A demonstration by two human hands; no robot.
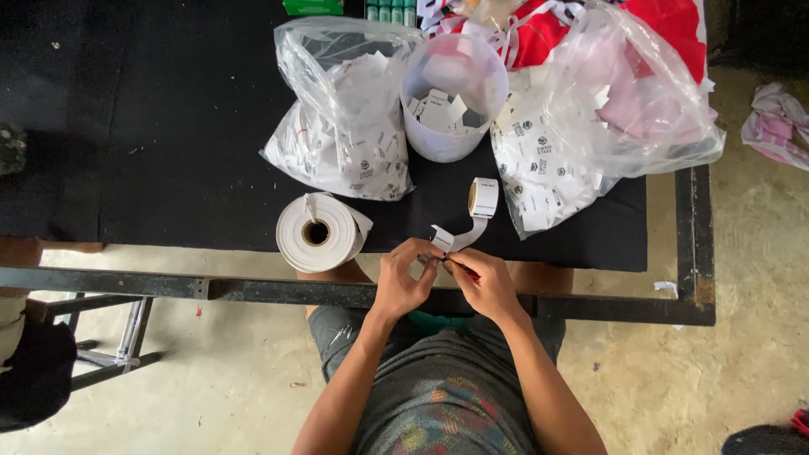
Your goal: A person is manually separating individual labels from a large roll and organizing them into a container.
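So there's two clear plastic bags [341, 126] stuffed with white tags on the black counter [152, 135], a white tub [453, 93] of tags between them, and a fat white label roll [316, 232] near the edge. The small label roll [483, 198] stands just past the hands, its strip [459, 238] curling down. Left hand [404, 278] and right hand [484, 282] both pinch the strip's end, touching each other.

Single head view, looking steeply down, near the black table [168, 126] edge
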